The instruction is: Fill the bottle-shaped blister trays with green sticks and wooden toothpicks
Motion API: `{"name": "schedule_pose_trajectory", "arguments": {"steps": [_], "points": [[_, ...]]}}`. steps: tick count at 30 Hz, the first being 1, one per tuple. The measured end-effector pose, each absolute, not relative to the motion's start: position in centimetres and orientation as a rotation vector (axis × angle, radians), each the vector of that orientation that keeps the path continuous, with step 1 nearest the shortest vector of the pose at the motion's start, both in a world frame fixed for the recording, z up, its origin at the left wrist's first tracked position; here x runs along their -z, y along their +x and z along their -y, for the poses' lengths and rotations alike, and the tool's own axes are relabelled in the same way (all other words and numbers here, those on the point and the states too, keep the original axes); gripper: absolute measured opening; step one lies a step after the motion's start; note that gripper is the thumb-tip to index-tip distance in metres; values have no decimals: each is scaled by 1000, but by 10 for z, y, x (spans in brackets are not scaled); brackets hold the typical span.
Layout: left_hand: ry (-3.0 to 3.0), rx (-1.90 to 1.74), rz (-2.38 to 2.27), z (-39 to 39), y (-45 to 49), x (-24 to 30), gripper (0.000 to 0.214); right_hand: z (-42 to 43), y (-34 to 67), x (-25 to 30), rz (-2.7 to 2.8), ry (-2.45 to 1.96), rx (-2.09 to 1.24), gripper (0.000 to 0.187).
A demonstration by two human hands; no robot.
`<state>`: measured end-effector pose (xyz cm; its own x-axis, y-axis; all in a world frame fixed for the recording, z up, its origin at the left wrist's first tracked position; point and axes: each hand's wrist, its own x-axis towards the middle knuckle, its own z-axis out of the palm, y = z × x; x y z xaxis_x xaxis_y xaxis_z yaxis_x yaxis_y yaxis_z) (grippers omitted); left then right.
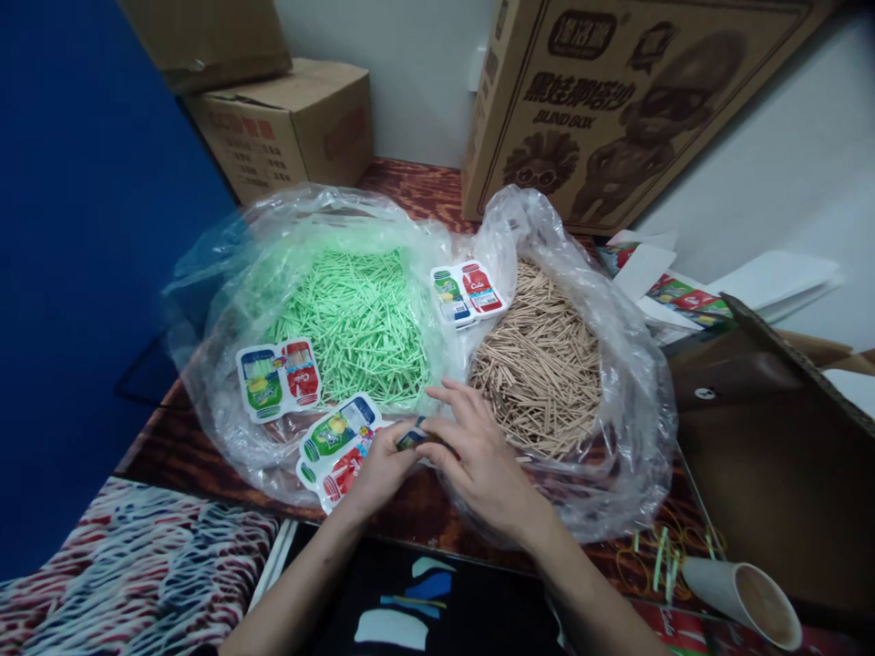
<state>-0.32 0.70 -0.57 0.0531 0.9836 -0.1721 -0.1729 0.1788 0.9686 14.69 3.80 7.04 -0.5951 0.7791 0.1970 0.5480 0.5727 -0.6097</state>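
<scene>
My left hand [384, 469] is closed, pinching a small printed packet [410, 438] that is mostly hidden by fingers. My right hand [482, 451] has its thumb and index finger closed on the packet's other edge, with its remaining fingers stretched forward. Beyond my hands, a clear plastic bag holds a heap of thin green sticks [365, 328]. To its right, another clear bag holds brown sticks [540, 364]. Flat green-and-red printed packets [334, 446] lie by my left hand. A similar packet [279, 378] rests on the green bag's front, and a small stack [468, 293] sits between the heaps.
Cardboard boxes [328, 128] and a large printed carton [581, 118] stand behind. On the right are an open brown box [786, 456], a tipped paper cup [738, 597], rubber bands and loose green sticks [660, 556]. A blue panel [88, 273] borders the left.
</scene>
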Motion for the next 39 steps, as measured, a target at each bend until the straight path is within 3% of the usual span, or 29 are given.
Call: {"name": "schedule_pose_trajectory", "arguments": {"steps": [6,11,18,24,28,34,39], "points": [[968,-1099,-1113,1,-8,9,17,-39,139,-64,2500,-934,-914,23],[997,-1126,-1278,8,-51,-8,23,-48,141,-63,2065,-924,-1200,24],[594,-1693,-1765,-25,-170,3,44,-61,111,-18,1703,-1112,-1370,17],[961,-1527,-2321,-56,-210,19,47,-85,86,21,1893,-1312,-639,28],[1354,-1464,-2583,-44,-193,15,54,-96,75,28,2050,-1425,-400,44],[1343,-1454,-2516,-26,-159,7,35,-103,62,34,2235,-1535,-128,9],[1407,-1468,-2352,-22,-142,8,28,-105,68,39,2359,-1549,1,13]]}}
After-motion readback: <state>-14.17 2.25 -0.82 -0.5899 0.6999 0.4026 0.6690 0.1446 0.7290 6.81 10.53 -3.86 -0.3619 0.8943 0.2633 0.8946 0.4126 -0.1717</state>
